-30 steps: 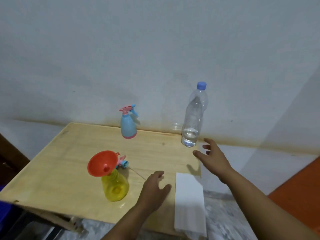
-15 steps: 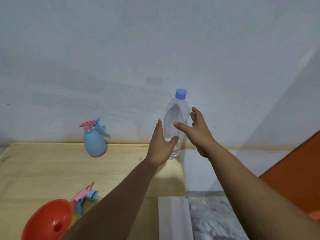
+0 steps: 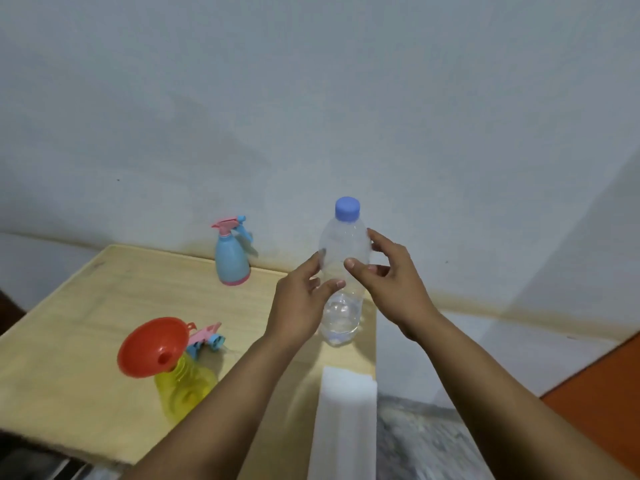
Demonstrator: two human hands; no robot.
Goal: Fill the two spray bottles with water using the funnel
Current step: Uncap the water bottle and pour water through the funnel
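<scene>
A clear water bottle (image 3: 343,244) with a blue cap (image 3: 347,208) stands upright near the table's right edge, with a little water at its bottom. My left hand (image 3: 298,306) grips its middle from the left. My right hand (image 3: 391,285) holds its upper part from the right, thumb in front and fingers behind. A yellow spray bottle (image 3: 187,386) at the front left has an orange funnel (image 3: 149,344) in its neck. Its pink and blue spray head (image 3: 206,337) lies just behind it. The blue spray bottle (image 3: 230,261), spray head on, stands at the back.
The wooden table (image 3: 86,323) ends just right of the water bottle. A white block (image 3: 346,410) lies at the front right edge, sticking out over the grey floor. A pale wall rises behind the table.
Both hands rose from the table's front to the water bottle and closed on it. The view shifted, swinging left and back.
</scene>
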